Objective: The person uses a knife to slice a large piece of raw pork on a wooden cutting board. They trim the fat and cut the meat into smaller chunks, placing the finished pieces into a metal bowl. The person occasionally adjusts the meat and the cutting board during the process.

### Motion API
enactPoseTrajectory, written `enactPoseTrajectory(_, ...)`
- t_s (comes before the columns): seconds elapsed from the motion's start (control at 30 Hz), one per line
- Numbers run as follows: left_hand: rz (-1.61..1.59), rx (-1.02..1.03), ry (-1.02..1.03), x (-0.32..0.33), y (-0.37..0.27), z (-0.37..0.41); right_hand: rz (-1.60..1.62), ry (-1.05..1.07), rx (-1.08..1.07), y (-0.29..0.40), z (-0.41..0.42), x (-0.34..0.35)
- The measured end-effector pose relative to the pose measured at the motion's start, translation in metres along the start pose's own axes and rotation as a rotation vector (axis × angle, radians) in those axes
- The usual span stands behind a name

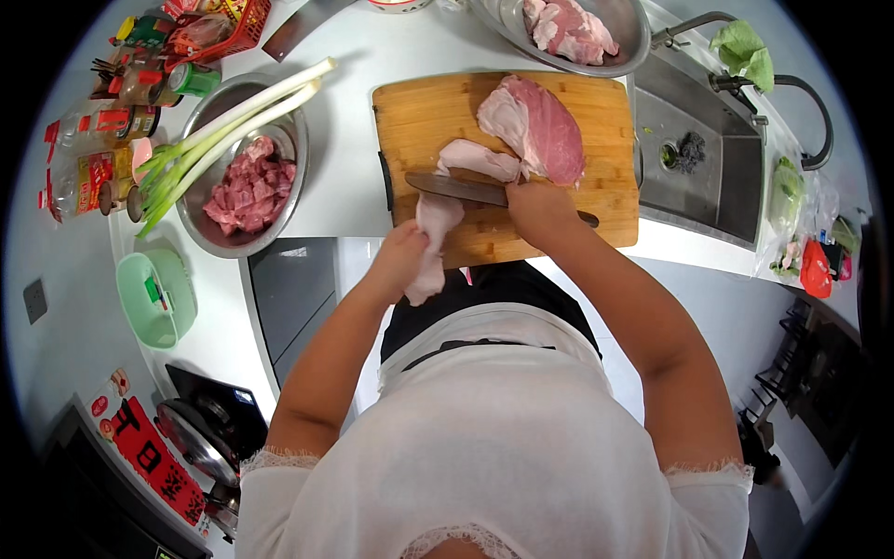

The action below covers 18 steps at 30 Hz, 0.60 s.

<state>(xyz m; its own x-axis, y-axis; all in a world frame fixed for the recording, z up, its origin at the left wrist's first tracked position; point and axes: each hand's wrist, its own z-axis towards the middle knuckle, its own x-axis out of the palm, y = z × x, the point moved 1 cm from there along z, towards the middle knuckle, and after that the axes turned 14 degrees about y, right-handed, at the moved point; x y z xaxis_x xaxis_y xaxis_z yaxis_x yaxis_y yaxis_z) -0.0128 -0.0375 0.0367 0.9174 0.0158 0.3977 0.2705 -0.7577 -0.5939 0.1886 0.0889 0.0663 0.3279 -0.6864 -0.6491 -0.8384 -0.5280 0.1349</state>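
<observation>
On the bamboo cutting board (419,112), my right hand (545,213) is closed on a kitchen knife (457,187), its blade pointing left. My left hand (401,258) grips a pale strip of fat or skin (438,227) that hangs past the board's near edge; its upper end meets the blade. Just beyond the blade lies a pale, fatty piece of meat (478,159). A large raw cut of meat (541,129), pink with whitish fat, rests behind it at the board's right. Part of the knife's handle is hidden by my right hand.
Left of the board, a steel bowl (302,168) holds meat chunks, with scallions (241,129) across it. A steel basin (499,35) with meat stands behind the board. The sink (698,189) is at right. A cleaver (300,28) lies at the back; a green container (155,300) stands front left.
</observation>
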Motion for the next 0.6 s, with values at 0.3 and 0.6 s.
enactPoseTrajectory(0.3, -0.161, 0.223, 0.0, 0.002, -0.042, -0.015, 0.28, -0.036, 0.095, -0.021, 0.007, 0.0)
enactPoseTrajectory(0.6, -0.324, 0.395, 0.004, 0.023, -0.08, 0.003, 0.335, -0.111, 0.158, -0.049, 0.001, -0.007)
